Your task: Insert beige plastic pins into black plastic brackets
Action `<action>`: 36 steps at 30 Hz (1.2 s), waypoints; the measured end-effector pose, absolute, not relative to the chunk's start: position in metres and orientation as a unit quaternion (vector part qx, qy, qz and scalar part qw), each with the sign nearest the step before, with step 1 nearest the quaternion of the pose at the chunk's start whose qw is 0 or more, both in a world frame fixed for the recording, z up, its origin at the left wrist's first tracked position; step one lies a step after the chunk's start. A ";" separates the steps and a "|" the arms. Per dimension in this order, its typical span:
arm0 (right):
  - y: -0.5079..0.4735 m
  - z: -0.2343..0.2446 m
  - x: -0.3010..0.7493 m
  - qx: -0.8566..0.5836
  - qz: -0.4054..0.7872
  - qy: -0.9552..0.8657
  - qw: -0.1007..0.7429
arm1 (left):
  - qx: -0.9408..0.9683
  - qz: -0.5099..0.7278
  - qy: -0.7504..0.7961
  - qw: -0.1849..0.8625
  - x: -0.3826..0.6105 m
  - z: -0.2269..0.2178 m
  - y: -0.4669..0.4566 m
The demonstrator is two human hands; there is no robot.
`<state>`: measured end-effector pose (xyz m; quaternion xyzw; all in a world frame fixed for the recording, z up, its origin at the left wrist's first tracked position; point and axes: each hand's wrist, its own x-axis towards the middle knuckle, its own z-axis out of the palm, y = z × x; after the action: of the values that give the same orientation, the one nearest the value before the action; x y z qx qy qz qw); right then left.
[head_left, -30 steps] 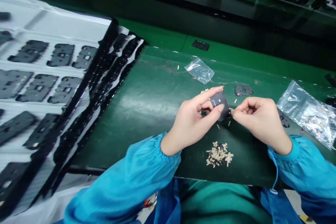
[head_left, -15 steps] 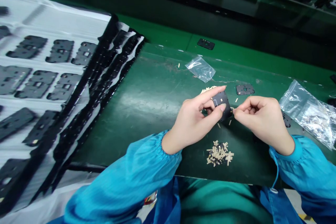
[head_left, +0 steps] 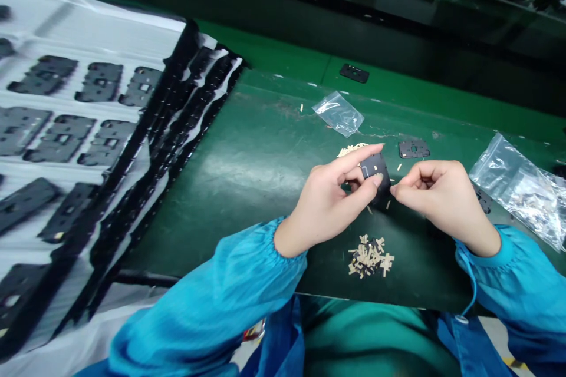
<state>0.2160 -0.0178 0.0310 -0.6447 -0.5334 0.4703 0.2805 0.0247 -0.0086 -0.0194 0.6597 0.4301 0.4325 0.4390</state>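
The left hand [head_left: 329,203] is pinching a black plate [head_left: 375,166] between thumb and fingers above a green bench mat [head_left: 247,188], while the right hand [head_left: 437,203] is pressing its fingertips [head_left: 393,189] together at the plate's edge, near a heap of tan strips [head_left: 370,256].

Tab pile [head_left: 370,256] before plate [head_left: 375,169], bag [head_left: 513,188] right

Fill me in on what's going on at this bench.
A person in blue sleeves is working over a green bench mat. The left hand grips a small black plate, while the right hand pinches at its edge; whatever those fingertips hold is too small to tell. A pile of small beige pieces lies below the hands. Another black plate lies on the mat, beside a clear plastic bag. More black plates fill a white tray on the left.
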 end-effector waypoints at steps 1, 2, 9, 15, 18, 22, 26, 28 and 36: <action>-0.017 0.032 0.216 -0.646 0.478 -0.526 0.279 | 0.658 0.432 0.430 0.443 0.025 -0.020 -0.008; -0.016 0.032 0.217 -0.647 0.483 -0.521 0.278 | 0.655 0.431 0.430 0.447 0.024 -0.020 -0.008; -0.015 0.033 0.220 -0.659 0.475 -0.513 0.278 | 0.639 0.429 0.434 0.469 0.024 -0.018 -0.008; -0.016 0.033 0.219 -0.657 0.465 -0.527 0.274 | 0.633 0.427 0.439 0.475 0.025 -0.017 -0.009; -0.016 0.033 0.218 -0.649 0.478 -0.526 0.273 | 0.637 0.425 0.435 0.474 0.025 -0.018 -0.008; -0.014 0.034 0.218 -0.645 0.496 -0.512 0.273 | 0.644 0.425 0.428 0.470 0.024 -0.021 -0.008; -0.013 0.033 0.219 -0.642 0.512 -0.506 0.263 | 0.643 0.421 0.433 0.471 0.024 -0.020 -0.008; -0.012 0.032 0.220 -0.642 0.516 -0.505 0.259 | 0.639 0.420 0.435 0.475 0.024 -0.019 -0.009; -0.009 0.032 0.221 -0.652 0.524 -0.486 0.254 | 0.628 0.424 0.439 0.482 0.025 -0.015 -0.010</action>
<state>0.2215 -0.0088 0.0315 -0.6521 -0.4857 0.5235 0.2544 0.0250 -0.0098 -0.0153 0.6278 0.4395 0.4243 0.4824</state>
